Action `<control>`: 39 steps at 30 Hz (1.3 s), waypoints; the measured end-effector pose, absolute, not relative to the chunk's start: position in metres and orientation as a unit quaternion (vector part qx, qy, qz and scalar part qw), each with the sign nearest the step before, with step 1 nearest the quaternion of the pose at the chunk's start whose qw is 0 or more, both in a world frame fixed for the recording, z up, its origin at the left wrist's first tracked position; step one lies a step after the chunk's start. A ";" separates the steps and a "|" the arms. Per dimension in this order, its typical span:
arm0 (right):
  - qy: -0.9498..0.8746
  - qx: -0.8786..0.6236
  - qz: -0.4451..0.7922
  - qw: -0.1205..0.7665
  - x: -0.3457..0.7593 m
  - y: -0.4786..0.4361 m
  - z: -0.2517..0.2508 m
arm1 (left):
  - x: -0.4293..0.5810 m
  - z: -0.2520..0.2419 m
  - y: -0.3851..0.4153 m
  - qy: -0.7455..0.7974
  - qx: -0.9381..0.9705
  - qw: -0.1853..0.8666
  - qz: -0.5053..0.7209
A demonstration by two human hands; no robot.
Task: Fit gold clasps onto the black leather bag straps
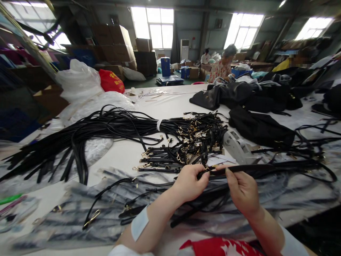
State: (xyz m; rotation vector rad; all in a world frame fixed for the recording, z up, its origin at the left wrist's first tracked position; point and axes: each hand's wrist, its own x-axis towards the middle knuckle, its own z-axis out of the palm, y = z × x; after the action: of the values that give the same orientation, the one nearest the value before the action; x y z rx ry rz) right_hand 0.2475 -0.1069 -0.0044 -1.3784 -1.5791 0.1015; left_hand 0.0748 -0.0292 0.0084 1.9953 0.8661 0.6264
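Head view: left hand (189, 185) and right hand (242, 190) each pinch the black strap (269, 168) beside its gold clasp (208, 169). Past the grip it trails off limp. It looks light, floppy and slightly slick.

Single strap (247, 170): black, gold fitting at end. Strap bundle (106, 124): black, bound by white band (159, 124); clasps (186, 132) gold. Table (170, 103) white. Handbags (207, 97) black. Sack (110, 81) red, yellow print. Box (165, 66) blue. Pen (10, 198) green. Garment (218, 247) red, white-patterned. Co-worker's blouse (220, 69) flowered.
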 end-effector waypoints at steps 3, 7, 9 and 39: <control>-0.653 -0.574 0.060 0.491 0.244 -0.106 -0.004 | 0.076 0.009 -0.033 0.353 0.804 0.400 0.261; -0.600 -0.560 0.092 0.563 0.245 -0.103 0.007 | 0.073 0.014 -0.036 0.325 0.823 0.390 0.256; -0.573 -0.534 0.105 0.614 0.249 -0.102 0.017 | 0.071 0.015 -0.036 0.314 0.824 0.384 0.272; -0.720 -0.563 0.058 0.401 0.269 -0.095 0.028 | 0.071 0.011 -0.032 0.307 0.777 0.399 0.378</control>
State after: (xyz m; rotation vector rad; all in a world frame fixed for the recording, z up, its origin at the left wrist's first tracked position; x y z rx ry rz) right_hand 0.2689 -0.0950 0.0276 -1.4239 -1.8199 0.1455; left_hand 0.0707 -0.0323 0.0111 1.9662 0.7762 0.9576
